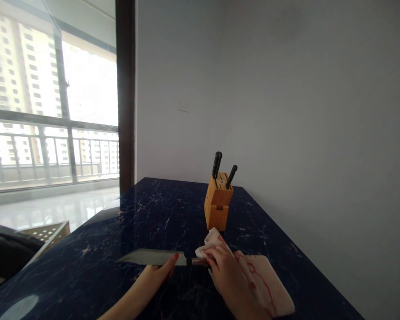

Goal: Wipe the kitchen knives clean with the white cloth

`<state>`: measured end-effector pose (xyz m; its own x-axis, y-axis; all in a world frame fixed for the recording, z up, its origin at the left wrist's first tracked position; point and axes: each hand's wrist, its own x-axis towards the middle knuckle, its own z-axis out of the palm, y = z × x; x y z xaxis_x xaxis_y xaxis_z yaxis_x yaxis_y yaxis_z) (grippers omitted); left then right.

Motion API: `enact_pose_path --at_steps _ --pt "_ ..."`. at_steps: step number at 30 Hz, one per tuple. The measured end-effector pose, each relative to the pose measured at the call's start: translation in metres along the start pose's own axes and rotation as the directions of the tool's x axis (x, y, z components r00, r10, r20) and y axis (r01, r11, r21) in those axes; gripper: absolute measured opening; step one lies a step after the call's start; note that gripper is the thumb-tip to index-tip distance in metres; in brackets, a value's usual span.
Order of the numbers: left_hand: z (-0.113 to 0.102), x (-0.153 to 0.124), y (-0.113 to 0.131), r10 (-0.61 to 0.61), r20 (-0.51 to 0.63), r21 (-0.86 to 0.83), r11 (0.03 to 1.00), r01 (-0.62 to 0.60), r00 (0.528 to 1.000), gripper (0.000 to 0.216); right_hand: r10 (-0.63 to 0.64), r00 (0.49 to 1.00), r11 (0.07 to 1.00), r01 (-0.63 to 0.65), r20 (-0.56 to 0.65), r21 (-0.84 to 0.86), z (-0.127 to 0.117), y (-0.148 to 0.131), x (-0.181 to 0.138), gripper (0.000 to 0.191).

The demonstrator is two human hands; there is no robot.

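A kitchen knife [150, 257] lies flat on the dark blue marble table [146, 213], its blade pointing left. My left hand [158, 273] rests against the blade near the handle, a fingertip pressed on the steel. My right hand [231, 278] is closed around a white cloth with red print [266, 284] and presses a bunched corner of it onto the knife's handle end. The rest of the cloth lies spread under and to the right of that hand.
A wooden knife block [218, 202] with two black-handled knives stands behind the cloth near the grey wall. A window and balcony railing are at the left. A perforated box [48, 233] and a dark object sit beyond the table's left edge.
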<state>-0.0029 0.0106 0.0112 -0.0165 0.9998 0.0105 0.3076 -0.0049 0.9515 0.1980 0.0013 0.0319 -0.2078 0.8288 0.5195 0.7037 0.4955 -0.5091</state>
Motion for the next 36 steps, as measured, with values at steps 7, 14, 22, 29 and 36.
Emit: enact_pose_path --at_steps 7,14,22,29,36 --pt "0.002 -0.003 0.0 0.033 0.072 -0.04 0.999 -0.03 0.997 0.044 0.016 0.996 0.989 -0.029 -0.091 -0.145 0.009 0.0 -0.003 0.029" --pt "-0.001 -0.002 0.005 0.049 0.029 -0.056 0.997 -0.047 0.998 0.047 0.137 0.989 0.925 -0.15 -0.063 -0.35 0.002 0.016 0.001 0.024" --pt "0.001 -0.009 0.002 0.2 0.133 0.224 0.948 -0.226 0.971 0.041 0.074 0.997 0.994 -0.075 0.018 0.076 0.002 -0.013 -0.001 0.027" --pt "0.002 -0.011 0.003 0.223 0.223 0.243 0.93 -0.275 0.949 0.043 0.073 0.993 0.966 -0.092 0.088 0.242 0.012 -0.019 -0.001 0.025" --pt "0.0 -0.013 0.012 0.185 0.238 0.229 0.943 -0.241 0.953 0.046 0.068 0.993 0.981 -0.083 0.095 0.174 0.015 -0.019 -0.002 0.023"
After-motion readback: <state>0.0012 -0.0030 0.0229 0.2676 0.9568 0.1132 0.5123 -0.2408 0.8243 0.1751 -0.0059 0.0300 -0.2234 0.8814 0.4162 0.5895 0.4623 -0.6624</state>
